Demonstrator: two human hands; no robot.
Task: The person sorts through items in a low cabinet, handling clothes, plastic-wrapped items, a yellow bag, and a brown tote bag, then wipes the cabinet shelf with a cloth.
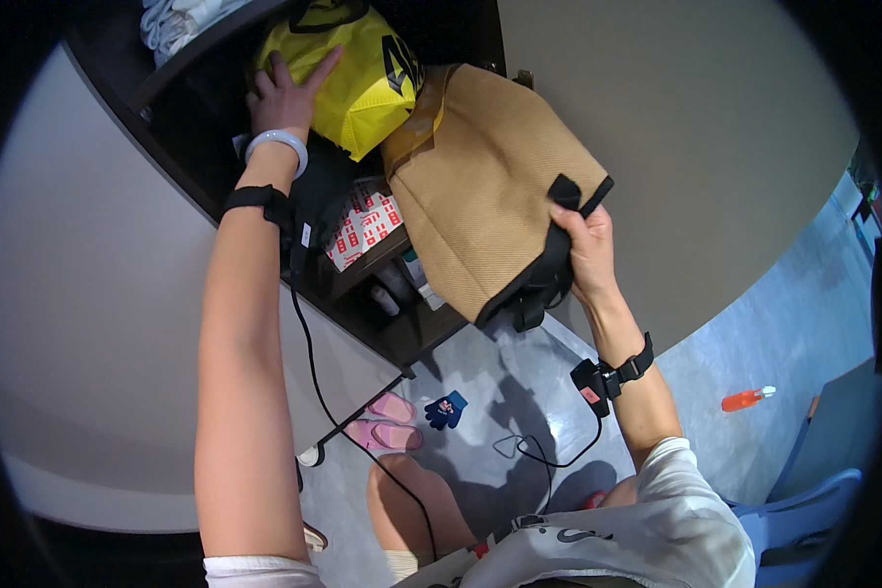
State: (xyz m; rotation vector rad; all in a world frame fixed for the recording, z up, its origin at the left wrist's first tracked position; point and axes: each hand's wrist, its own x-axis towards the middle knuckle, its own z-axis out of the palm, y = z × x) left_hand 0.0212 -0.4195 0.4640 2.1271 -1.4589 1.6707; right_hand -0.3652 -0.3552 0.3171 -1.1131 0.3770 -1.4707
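My left hand [289, 93] rests with fingers spread on a yellow bag [367, 83] inside a dark cabinet, near a black fabric item [323, 181]. My right hand [583, 245] is closed on the black strap and edge of a tan woven bag [490, 186], which tilts out over the shelf beside the yellow bag. Under them lies a red-and-white patterned item [366, 223] on a shelf, partly hidden. My wrists carry black strapped devices with cables.
Cabinet doors [676, 127] flank the shelves [382, 323]. White bundled fabric [181, 29] sits top left. On the floor are pink slippers [387, 431], a blue glove [445, 410] and an orange bottle [745, 400]. A blue chair [794, 519] stands lower right.
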